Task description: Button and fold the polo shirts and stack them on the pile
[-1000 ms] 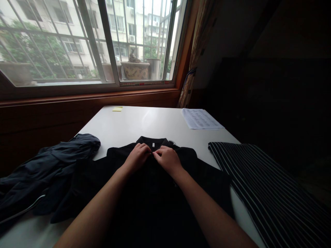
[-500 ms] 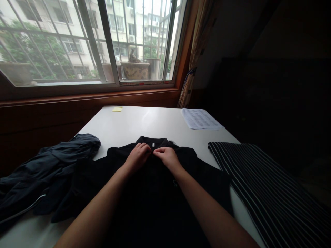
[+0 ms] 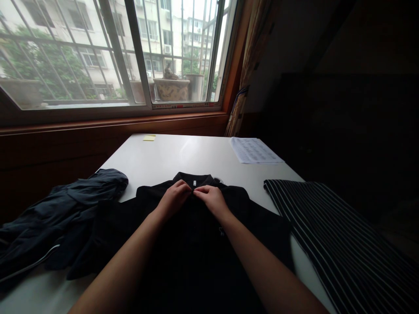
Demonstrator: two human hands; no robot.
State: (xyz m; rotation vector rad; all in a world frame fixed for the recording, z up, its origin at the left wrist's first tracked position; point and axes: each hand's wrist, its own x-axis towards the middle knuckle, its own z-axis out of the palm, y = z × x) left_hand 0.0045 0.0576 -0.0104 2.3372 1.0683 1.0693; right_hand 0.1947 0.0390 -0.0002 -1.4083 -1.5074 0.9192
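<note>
A black collared shirt [image 3: 196, 248] lies spread front side up on the white table, its collar pointing toward the window. Inside the collar a small white label shows. My left hand [image 3: 175, 195] is closed in a pinch on the shirt's front opening just below the collar. Close beside it, my right hand [image 3: 211, 198] pinches the other side of the same opening, fingertips almost meeting those of the left. Whether a button sits between the fingers is too small to tell. A small light mark is on the shirt's chest near my right wrist.
Left of the shirt lies a crumpled dark blue garment [image 3: 75, 200]; to the right, a black cloth with white stripes [image 3: 321, 218]. Printed sheets [image 3: 255, 150] and a yellow sticky note [image 3: 149, 137] rest toward the far edge of the white table [image 3: 193, 152]. Beyond is a barred window [image 3: 144, 56].
Almost nothing differs. Both hands keep their pinch at the collar opening, with at most a slight shift of the fingers.
</note>
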